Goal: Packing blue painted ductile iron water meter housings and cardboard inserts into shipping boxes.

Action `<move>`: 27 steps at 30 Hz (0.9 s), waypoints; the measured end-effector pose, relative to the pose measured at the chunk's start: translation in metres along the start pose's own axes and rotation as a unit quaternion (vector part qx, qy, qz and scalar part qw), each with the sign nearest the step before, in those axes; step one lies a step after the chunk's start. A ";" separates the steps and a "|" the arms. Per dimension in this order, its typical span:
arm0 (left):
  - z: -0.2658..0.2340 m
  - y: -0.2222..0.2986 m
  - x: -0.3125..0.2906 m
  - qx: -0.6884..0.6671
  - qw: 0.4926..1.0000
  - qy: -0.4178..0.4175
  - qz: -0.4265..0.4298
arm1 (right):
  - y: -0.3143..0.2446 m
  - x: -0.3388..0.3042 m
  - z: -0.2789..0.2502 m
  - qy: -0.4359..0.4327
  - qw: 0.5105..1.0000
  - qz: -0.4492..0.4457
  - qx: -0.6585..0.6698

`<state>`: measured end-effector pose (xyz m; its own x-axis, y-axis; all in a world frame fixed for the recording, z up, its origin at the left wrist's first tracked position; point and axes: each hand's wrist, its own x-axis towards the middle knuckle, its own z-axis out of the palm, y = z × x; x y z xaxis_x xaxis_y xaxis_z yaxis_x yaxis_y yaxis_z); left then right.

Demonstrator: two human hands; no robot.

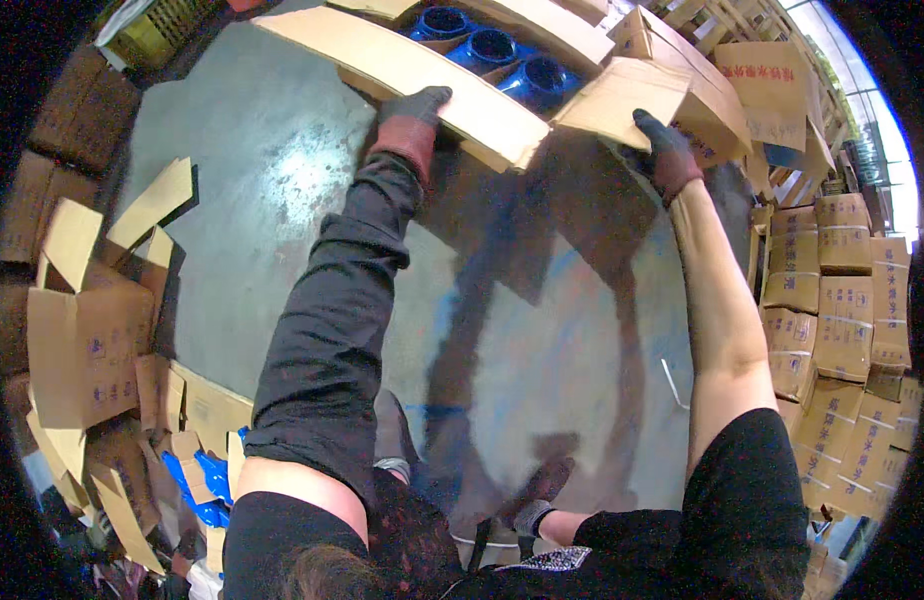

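An open cardboard box [437,88] is at the top of the view, its flaps spread outward. Inside stand several glossy blue round parts with dark open mouths [490,45]. My left hand [412,125], in a dark glove with a reddish cuff, grips the long near flap; the thumb lies over its top and the other fingers are hidden below. On the right, my gloved right hand [668,152] is closed at the edge of the shorter side flap [627,98], thumb showing, fingers partly hidden.
Strapped cardboard cartons [844,325] are stacked along the right. An open carton [92,345] stands at the left, with blue pieces [204,482] below it. A yellowish crate [162,35] is at the upper left. Grey floor [252,190] lies around my feet.
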<state>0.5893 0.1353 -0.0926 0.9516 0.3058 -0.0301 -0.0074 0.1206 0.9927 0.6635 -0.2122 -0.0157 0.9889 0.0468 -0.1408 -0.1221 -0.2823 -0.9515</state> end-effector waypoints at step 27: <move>-0.116 0.154 -0.542 0.519 0.766 -0.358 -0.126 | 0.040 -0.786 0.043 -0.079 0.905 0.368 0.199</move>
<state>0.0364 0.0976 0.0628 0.8102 -0.2450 -0.5325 0.0978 -0.8392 0.5350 -0.1224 -0.2192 0.0449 0.6070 0.1310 -0.7839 -0.7944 0.0735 -0.6029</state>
